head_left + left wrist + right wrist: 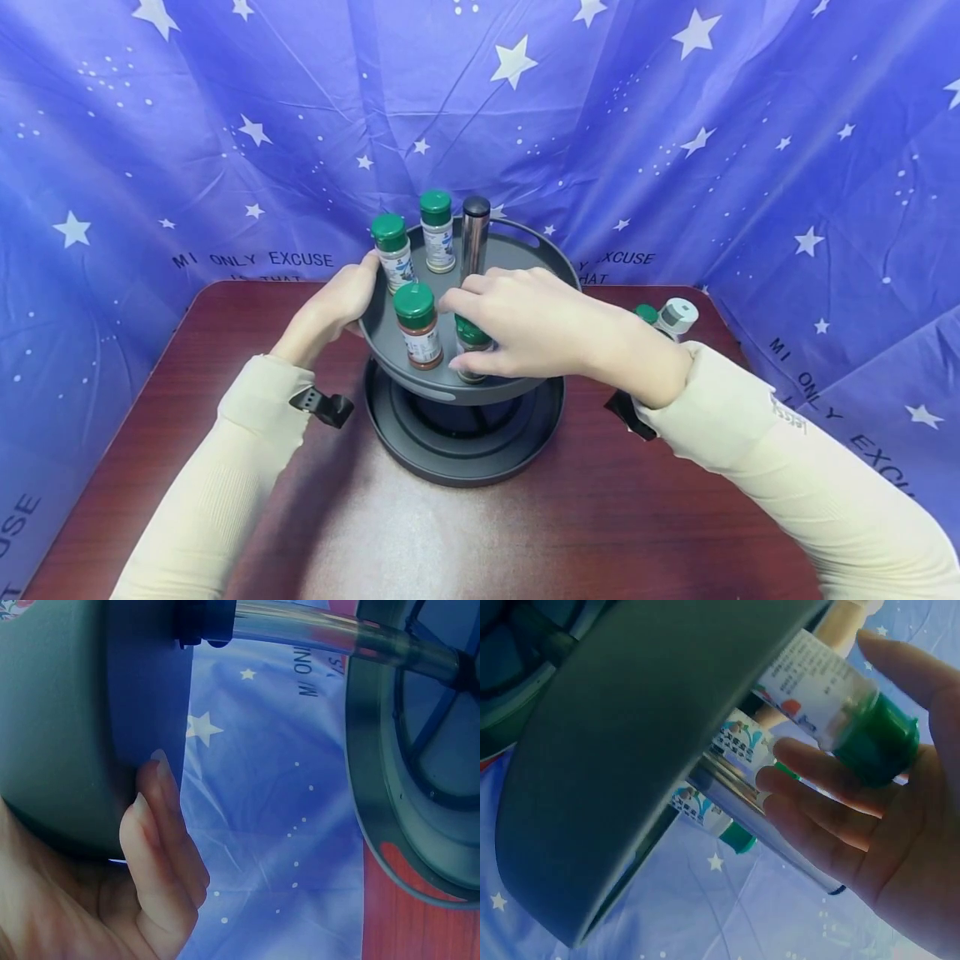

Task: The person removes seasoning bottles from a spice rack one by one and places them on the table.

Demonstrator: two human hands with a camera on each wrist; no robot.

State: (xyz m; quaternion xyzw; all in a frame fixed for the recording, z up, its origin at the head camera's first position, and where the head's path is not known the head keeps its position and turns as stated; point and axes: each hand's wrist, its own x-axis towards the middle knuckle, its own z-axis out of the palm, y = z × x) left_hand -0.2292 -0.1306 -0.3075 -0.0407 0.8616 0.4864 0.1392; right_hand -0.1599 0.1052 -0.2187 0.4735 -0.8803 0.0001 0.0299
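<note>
Apparently steadying it, the left hand [337, 300] is gripping the upper tray [517, 254] by its rim; the right hand [525, 321] is holding thumb and fingers apart around a green-capped jar [472, 335], which is standing near the tray's front edge, perhaps for easy reach.

Downward head view, wrist views nearer tray [521, 254]

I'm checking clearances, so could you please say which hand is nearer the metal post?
The right hand, just in front of the metal post at a green-capped jar; the left hand, farther off, grips the left side of the upper tray.
</note>
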